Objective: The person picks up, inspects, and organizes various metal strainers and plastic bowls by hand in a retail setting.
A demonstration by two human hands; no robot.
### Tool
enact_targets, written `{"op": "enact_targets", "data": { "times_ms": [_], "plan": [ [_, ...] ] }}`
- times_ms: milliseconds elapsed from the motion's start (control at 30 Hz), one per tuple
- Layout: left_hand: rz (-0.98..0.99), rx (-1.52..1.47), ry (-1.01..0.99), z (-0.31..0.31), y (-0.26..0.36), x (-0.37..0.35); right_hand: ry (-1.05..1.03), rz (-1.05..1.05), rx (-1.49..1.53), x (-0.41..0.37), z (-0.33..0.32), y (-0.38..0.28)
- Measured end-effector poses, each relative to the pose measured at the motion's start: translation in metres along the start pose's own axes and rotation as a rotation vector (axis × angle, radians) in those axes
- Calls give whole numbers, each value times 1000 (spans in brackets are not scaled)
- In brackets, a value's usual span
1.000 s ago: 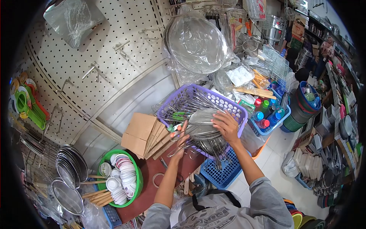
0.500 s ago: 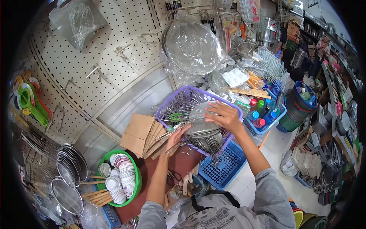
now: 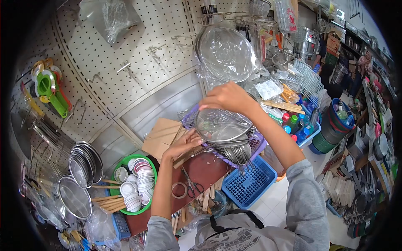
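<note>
Green tub (image 3: 153, 166) on reddish-brown counter (image 3: 201, 171); small white bowls (image 3: 144, 178) stacked inside. Right of tub: pale ring (image 3: 173, 193), then black-handled scissors (image 3: 190, 184). Farther right: blue basket (image 3: 251, 184). Well up and right of tub: bottles with coloured caps (image 3: 292, 121). Near, above: cardboard (image 3: 161, 134). High above tub: perforated panel (image 3: 138, 42). Up-left: green utensil (image 3: 58, 102), hanging.

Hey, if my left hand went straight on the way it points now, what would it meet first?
Your left hand would most likely meet the round mesh strainer first. Depth is hard to judge there; the two may even be touching.
</note>
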State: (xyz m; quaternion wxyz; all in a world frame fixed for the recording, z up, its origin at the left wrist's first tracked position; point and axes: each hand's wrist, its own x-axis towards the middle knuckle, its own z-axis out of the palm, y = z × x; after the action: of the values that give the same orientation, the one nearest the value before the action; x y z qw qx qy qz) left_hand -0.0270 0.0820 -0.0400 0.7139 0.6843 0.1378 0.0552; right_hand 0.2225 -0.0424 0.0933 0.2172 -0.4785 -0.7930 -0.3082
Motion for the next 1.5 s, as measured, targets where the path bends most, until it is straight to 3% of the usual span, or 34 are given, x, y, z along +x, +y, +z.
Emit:
{"op": "enact_targets", "data": {
  "times_ms": [167, 333, 433, 533, 567, 667, 800, 833, 967, 1067, 1100, 1200, 1367, 1467, 1500],
  "plan": [
    [205, -120, -54, -6, 7, -34, -166, 233, 290, 43, 20, 8],
    [74, 13, 327, -7, 11, -77, -312, 423, 642, 54, 59, -5],
    [45, 55, 580, -14, 8, -100, -363, 429, 743, 55, 88, -19],
    [13, 35, 664, -58, -17, -133, -351, 364, 909, 59, 99, -44],
    [32, 62, 739, -63, -21, -142, -472, 380, 909, 63, 96, -52],
    [130, 59, 821, -62, -18, -173, -417, 271, 1091, 60, 123, -79],
    [12, 28, 729, -39, 12, -223, -604, 265, 1097, 62, 121, -125],
    [13, 136, 766, -38, 9, -231, -551, 193, 1102, 60, 131, -136],
    [-105, 231, 823, -23, -1, -269, -628, 261, 1239, 62, 144, -177],
    [-25, 479, 915, -9, -16, -294, -839, 371, 1397, 75, 127, -198],
    [-28, 655, 954, -12, -28, -305, -796, 322, 1436, 71, 143, -206],
    [-115, 616, 1070, 18, -21, -325, -615, 56, 1421, 72, 176, -227],
    [-196, 730, 1299, 56, -14, -364, -583, -105, 1355, 106, 180, -272],
    [-275, 747, 1403, 77, -6, -386, -745, -176, 1377, 136, 162, -298],
    [-295, 743, 1442, 83, -5, -393, -641, -203, 1435, 138, 174, -314]
  ]
}}
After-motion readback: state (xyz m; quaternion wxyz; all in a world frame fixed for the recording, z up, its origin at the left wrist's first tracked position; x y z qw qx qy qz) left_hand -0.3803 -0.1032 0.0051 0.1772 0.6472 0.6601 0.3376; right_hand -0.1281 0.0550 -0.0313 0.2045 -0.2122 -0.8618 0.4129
